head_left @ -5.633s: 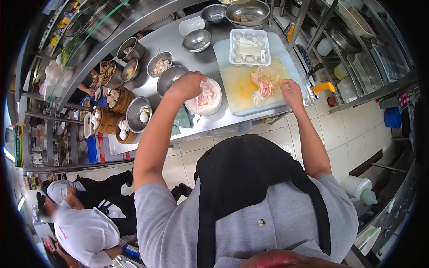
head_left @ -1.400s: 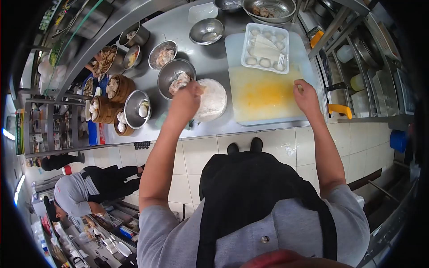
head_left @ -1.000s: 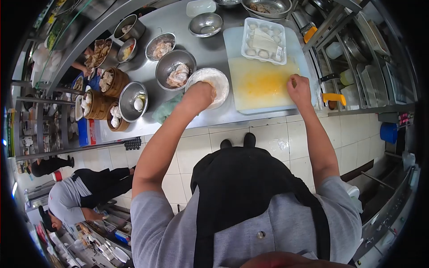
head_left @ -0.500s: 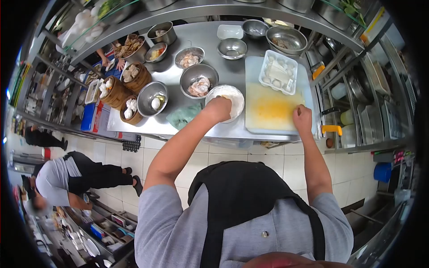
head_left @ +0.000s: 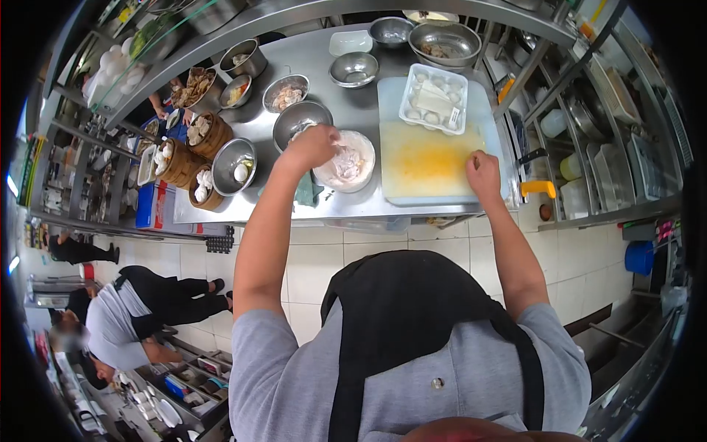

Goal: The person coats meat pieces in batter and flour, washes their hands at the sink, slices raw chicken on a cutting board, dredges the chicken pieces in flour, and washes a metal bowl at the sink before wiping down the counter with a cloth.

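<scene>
My left hand [head_left: 311, 147] is above the near edge of a steel bowl [head_left: 300, 112] and the left rim of a white bowl [head_left: 370, 163]. Its fingers are curled together, and what they hold, if anything, is hidden. Inside the white bowl, pale pinkish pieces [head_left: 347, 163] lie in white powder. My hand covers most of the steel bowl's contents. At the right edge of a cutting board [head_left: 398, 193] with a wet yellow smear [head_left: 433, 160], my right hand [head_left: 482, 174] rests in a loose fist, with nothing visible in it.
A clear tray of round pale items [head_left: 434, 99] lies on the board's far part. Green plastic [head_left: 308, 190] sits below my left hand. Bamboo steamers [head_left: 177, 163] and a steel bowl with a white item [head_left: 234, 166] stand left. A yellow-handled tool [head_left: 537, 188] hangs right. Another person [head_left: 121, 324] bends at left.
My left hand has moved out of the white bowl, left and upward toward the steel bowl. Pinkish pieces now show in the white bowl. My right hand stays closed by the board; the view has shifted.
</scene>
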A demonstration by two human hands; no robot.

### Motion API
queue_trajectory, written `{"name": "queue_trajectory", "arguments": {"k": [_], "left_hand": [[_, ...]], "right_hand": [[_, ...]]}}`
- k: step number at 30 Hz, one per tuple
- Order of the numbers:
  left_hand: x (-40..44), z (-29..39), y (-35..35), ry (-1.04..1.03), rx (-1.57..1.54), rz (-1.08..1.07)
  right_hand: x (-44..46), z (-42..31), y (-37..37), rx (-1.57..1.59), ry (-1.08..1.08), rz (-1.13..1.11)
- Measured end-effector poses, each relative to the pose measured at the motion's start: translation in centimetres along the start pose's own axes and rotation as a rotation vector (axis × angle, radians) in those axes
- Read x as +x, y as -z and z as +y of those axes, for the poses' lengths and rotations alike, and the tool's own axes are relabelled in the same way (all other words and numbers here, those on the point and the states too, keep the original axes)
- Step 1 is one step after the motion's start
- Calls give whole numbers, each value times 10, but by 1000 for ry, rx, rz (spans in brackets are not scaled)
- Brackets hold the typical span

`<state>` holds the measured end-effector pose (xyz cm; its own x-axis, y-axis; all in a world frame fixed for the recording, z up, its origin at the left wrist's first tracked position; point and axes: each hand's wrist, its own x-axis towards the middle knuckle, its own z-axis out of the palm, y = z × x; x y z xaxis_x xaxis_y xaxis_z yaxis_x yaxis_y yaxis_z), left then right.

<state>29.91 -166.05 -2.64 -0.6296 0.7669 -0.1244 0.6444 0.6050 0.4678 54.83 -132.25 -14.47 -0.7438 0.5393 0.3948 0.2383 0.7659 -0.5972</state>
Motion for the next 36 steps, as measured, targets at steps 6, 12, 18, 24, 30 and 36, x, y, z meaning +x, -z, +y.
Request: {"name": "queue_trajectory", "arguments": {"k": [6, 12, 18, 24, 30, 36], "left_hand": [[11, -5, -31, 79, -20, -53], [4, -3, -67, 88, -36, -155], [7, 4, -65, -12, -54, -152], [6, -10, -65, -142, 386, 9], [-1, -6, -70, -107, 535, 46], [-10, 3, -53, -174, 535, 52]], "right_hand": [[2, 0, -1, 11, 6, 26], [2, -1, -2, 4, 6, 38], [1, -2, -3, 4, -7, 21], [3, -4, 0, -17, 34, 57], [1, 0, -3, -39, -26, -11], [-1, 5, -8, -50, 29, 42]]}}
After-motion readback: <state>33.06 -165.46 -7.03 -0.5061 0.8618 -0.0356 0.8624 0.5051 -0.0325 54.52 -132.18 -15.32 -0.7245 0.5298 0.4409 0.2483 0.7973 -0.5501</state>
